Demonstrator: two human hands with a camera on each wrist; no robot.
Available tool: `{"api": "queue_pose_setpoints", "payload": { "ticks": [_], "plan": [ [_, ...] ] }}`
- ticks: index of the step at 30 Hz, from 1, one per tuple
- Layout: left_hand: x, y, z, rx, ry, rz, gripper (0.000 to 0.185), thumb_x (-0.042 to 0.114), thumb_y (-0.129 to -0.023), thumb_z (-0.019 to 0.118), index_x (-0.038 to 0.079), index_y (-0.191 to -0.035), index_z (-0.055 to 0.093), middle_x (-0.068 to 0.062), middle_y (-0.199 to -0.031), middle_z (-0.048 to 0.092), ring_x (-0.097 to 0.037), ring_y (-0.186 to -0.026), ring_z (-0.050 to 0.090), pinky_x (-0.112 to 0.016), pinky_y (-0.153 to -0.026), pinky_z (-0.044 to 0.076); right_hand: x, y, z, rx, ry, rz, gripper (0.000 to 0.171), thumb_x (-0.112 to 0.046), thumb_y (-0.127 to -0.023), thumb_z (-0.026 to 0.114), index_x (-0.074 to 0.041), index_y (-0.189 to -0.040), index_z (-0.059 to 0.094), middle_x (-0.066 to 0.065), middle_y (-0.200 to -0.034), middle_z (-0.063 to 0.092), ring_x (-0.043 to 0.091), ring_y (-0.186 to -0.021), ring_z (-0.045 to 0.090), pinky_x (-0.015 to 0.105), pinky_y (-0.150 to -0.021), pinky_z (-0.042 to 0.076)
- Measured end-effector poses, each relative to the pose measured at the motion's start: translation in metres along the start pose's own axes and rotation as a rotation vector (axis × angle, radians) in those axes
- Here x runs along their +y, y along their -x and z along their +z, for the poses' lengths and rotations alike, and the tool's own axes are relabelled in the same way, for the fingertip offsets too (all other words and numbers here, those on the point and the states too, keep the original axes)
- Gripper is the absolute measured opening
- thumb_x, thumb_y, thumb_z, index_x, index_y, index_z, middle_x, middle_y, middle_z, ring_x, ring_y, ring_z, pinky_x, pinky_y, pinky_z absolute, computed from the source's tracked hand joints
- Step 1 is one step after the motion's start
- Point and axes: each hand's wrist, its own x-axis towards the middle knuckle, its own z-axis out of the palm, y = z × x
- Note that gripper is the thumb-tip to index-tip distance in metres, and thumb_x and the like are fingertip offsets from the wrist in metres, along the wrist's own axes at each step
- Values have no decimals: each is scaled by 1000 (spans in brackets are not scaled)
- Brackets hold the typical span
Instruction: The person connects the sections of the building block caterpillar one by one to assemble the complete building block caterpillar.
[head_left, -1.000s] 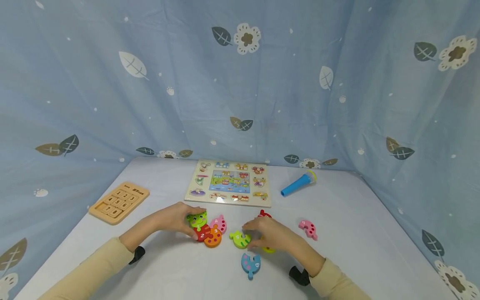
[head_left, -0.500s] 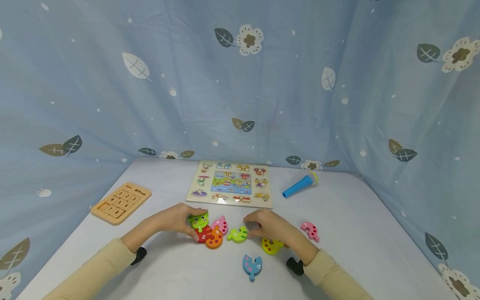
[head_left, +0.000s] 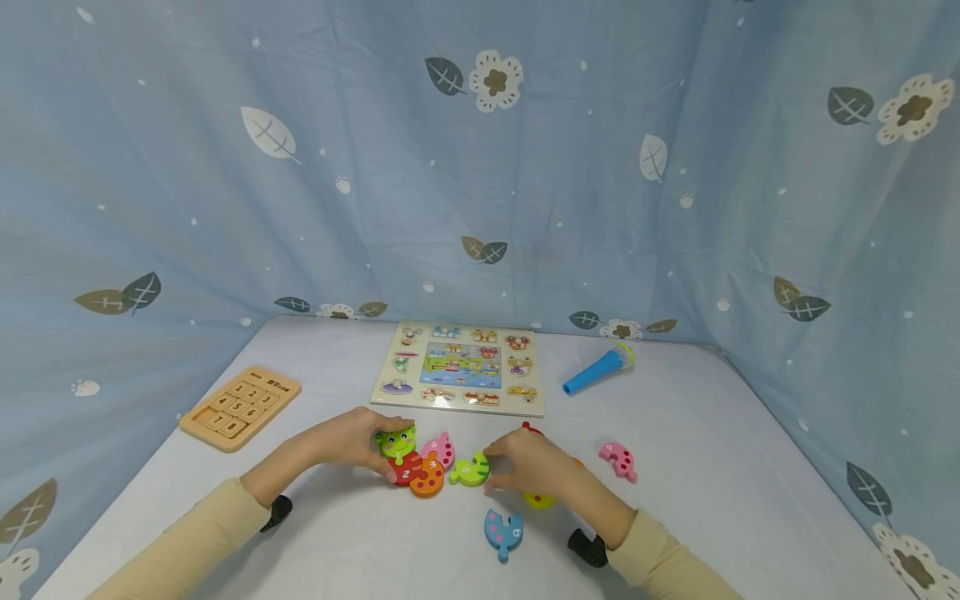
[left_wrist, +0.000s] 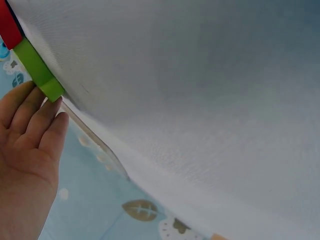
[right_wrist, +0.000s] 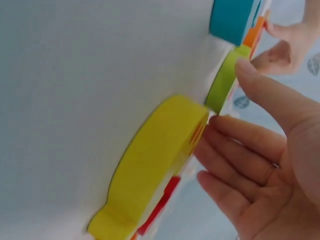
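Toward the left, my left hand (head_left: 352,437) holds a joined number-caterpillar puzzle by its smiling green head (head_left: 397,443) and red 2 piece (head_left: 406,469). An orange 3 piece (head_left: 427,481) and a pink 4 piece (head_left: 438,450) continue that chain. In the left wrist view, fingertips meet the end of the green head (left_wrist: 40,70). My right hand (head_left: 532,462) pinches a lime-green striped puzzle piece (head_left: 469,469) between thumb and fingers, its knob facing the pink piece. The right wrist view shows the thumb at one end of the lime piece (right_wrist: 222,82).
Below lies a blue 6 piece (head_left: 503,533). A yellow spotted piece (head_left: 537,501) and a red piece (head_left: 530,427) are partly hidden by the right hand. Farther right is a pink piece (head_left: 619,460). Behind stand a picture board (head_left: 382,375), toy microphone (head_left: 596,371) and wooden number tray (head_left: 240,407).
The right hand has turned the lime-green piece and slid it left, closer to the orange and pink pieces. The left hand has kept its hold on the caterpillar's head end.
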Motion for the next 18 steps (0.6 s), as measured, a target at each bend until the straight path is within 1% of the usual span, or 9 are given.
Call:
{"api": "queue_pose_setpoints", "payload": {
  "ticks": [5,10,15,18],
  "plan": [
    [2,0,-1,3,1,15,88,58,-66,79,4,-132,59,-6,-134,58,-16,-119,54,-37,-96,48,-7,-2,3,4,26,7,49,-34,-77,82,-6,-115,71,-1,-110,71,15,-107,63,29,-91,52],
    [4,1,-2,-1,6,2,87,56,-66,80,5,-133,58,-5,-134,58,-15,-120,53,-36,-97,47,-15,-9,6,13,38,-12,50,-36,-76,82,-6,-114,71,-2,-108,71,10,-102,64,24,-87,52],
    [4,1,-2,-5,16,9,87,56,-67,80,5,-133,58,-6,-134,58,-20,-124,52,-39,-99,47,-24,-13,11,14,32,33,52,-37,-74,84,-7,-114,71,-3,-107,71,8,-97,64,22,-85,52],
    [5,1,-3,-1,9,18,86,56,-67,80,4,-133,58,-8,-134,58,-21,-123,53,-39,-98,47,-27,-15,13,15,56,43,52,-38,-73,84,-9,-115,71,-4,-108,71,8,-97,63,23,-86,52]
  ]
}}
